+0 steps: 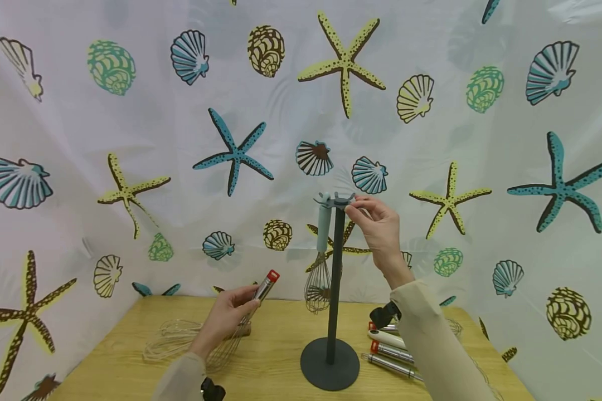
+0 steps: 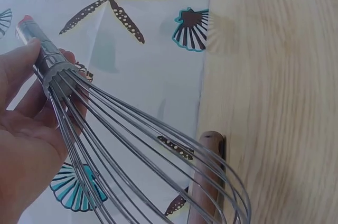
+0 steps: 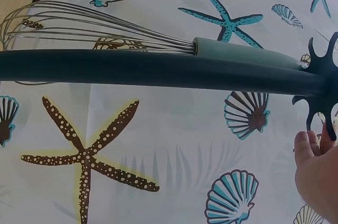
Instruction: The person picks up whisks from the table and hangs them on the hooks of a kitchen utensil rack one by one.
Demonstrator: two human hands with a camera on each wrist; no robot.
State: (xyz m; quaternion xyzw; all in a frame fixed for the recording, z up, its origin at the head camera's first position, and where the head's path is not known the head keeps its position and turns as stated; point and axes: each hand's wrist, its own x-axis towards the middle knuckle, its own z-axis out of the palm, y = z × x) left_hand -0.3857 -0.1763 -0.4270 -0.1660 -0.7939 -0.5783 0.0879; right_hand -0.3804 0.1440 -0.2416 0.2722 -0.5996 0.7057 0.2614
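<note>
Above the left half of the table (image 1: pixel 278 348), the left hand (image 1: pixel 229 313) curls round a whisk (image 1: pixel 266 285) by its handle. Between the side edges stands a rack (image 1: pixel 336 273), a green whisk (image 1: pixel 323 229) hanging there; the right hand (image 1: pixel 381 229) pinches one hook (image 3: pixel 330 122).

No text, label, brand, number or sign readable in head view or either wrist view: none legible on held whisk (image 1: pixel 264 287), hanging whisk (image 1: pixel 323 229), dark stand (image 1: pixel 335 289), or shell-and-starfish sheet (image 1: pixel 281 122).
</note>
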